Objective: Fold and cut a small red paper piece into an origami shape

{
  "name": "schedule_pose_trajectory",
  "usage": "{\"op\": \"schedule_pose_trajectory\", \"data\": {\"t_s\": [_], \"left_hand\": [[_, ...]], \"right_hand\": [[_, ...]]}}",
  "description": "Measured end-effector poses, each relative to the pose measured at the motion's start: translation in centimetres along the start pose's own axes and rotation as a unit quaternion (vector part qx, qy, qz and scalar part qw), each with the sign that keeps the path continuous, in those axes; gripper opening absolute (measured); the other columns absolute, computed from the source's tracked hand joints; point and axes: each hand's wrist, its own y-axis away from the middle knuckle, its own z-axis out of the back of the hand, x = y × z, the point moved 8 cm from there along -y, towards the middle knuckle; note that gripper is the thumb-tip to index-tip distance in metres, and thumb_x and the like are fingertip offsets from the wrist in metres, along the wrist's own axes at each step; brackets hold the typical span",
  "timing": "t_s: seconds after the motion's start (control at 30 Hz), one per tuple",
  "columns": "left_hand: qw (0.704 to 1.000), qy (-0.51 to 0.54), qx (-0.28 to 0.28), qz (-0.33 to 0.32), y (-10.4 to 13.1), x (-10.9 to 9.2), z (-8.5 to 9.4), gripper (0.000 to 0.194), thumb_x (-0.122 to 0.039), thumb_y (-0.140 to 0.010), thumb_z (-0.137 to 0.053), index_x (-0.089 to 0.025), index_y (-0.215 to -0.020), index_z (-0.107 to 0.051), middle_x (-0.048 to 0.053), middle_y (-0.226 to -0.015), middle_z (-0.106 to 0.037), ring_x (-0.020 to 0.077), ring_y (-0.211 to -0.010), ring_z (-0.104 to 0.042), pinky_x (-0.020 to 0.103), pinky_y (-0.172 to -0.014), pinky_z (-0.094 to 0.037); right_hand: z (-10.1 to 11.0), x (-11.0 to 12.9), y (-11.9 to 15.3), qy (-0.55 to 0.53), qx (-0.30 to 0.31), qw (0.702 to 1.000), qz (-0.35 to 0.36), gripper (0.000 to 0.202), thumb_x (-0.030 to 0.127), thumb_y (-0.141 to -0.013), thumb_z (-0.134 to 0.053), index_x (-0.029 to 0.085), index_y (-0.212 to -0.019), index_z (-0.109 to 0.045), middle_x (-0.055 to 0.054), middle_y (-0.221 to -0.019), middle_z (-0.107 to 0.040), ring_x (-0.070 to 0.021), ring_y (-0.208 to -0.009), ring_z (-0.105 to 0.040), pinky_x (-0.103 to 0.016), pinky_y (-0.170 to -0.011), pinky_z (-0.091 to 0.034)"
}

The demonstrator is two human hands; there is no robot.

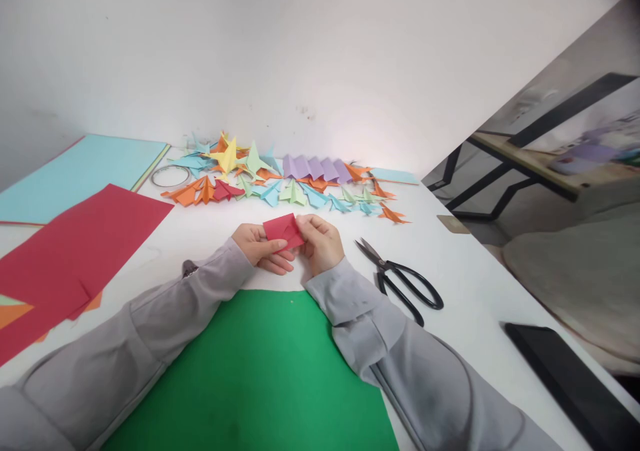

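Note:
A small folded red paper [281, 232] is held between both hands above the white table, just beyond a large green sheet [260, 371]. My left hand [263, 247] grips its left part, thumb on top and fingers underneath. My right hand [320, 241] pinches its upper right corner between thumb and index finger. Behind the hands lie many folded paper pieces, among them a yellow one [227, 160], a purple pleated strip [316, 169] and an orange one [393, 215].
Black-handled scissors [400, 277] rest right of my right hand. A black flat device [570, 377] sits at the right edge. Large red [95, 237] and light blue [95, 171] sheets lie left, near a clear ring [171, 176]. A wall [300, 57] stands behind.

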Motion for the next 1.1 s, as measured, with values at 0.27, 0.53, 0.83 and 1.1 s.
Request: {"op": "schedule_pose_trajectory", "data": {"t_s": [0.27, 0.53, 0.83, 1.1], "left_hand": [[1.000, 0.003, 0.003, -0.009, 0.1, -0.1, -0.3, 0.015, -0.018, -0.062, -0.074, -0.006, -0.068, -0.065, 0.008, -0.058, -0.068, 0.0176, -0.048, -0.065, 0.027, -0.048, -0.055], [1.000, 0.004, 0.002, -0.019, 0.3, -0.3, -0.3, 0.018, -0.019, -0.059, -0.076, -0.007, -0.065, -0.065, 0.008, -0.056, -0.068, 0.0173, -0.047, -0.064, 0.025, -0.045, -0.054], [1.000, -0.006, -0.004, -0.023, 0.2, -0.3, -0.1, 0.016, -0.019, -0.062, -0.074, -0.008, -0.068, -0.065, 0.008, -0.058, -0.069, 0.0175, -0.048, -0.065, 0.029, -0.050, -0.056], [0.998, -0.009, 0.001, -0.062, 0.5, -0.8, -0.4, 0.026, -0.026, -0.056, -0.078, -0.008, -0.068, -0.064, 0.008, -0.058, -0.069, 0.0171, -0.046, -0.064, 0.025, -0.043, -0.053]], "right_hand": [[-0.5, 0.4, 0.2, 0.063, 0.024, 0.997, 0.031, 0.026, 0.035, -0.053, -0.078, 0.017, -0.054, -0.060, 0.004, -0.045, -0.059, -0.0067, -0.039, -0.047, -0.019, -0.040, -0.035], [0.0, -0.3, 0.1, 0.050, 0.016, 0.999, -0.001, 0.030, 0.038, -0.055, -0.077, 0.017, -0.048, -0.057, 0.004, -0.039, -0.055, -0.0075, -0.034, -0.046, -0.020, -0.037, -0.036], [-0.2, -0.6, 0.1, 0.047, 0.023, 0.998, -0.018, 0.035, 0.047, -0.054, -0.075, 0.016, -0.049, -0.059, 0.003, -0.038, -0.054, -0.0075, -0.033, -0.044, -0.021, -0.036, -0.034], [-0.5, -0.2, 0.2, 0.039, 0.036, 0.999, -0.009, 0.040, 0.051, -0.061, -0.070, 0.018, -0.047, -0.052, 0.004, -0.035, -0.051, -0.0074, -0.032, -0.042, -0.021, -0.036, -0.031]]}}
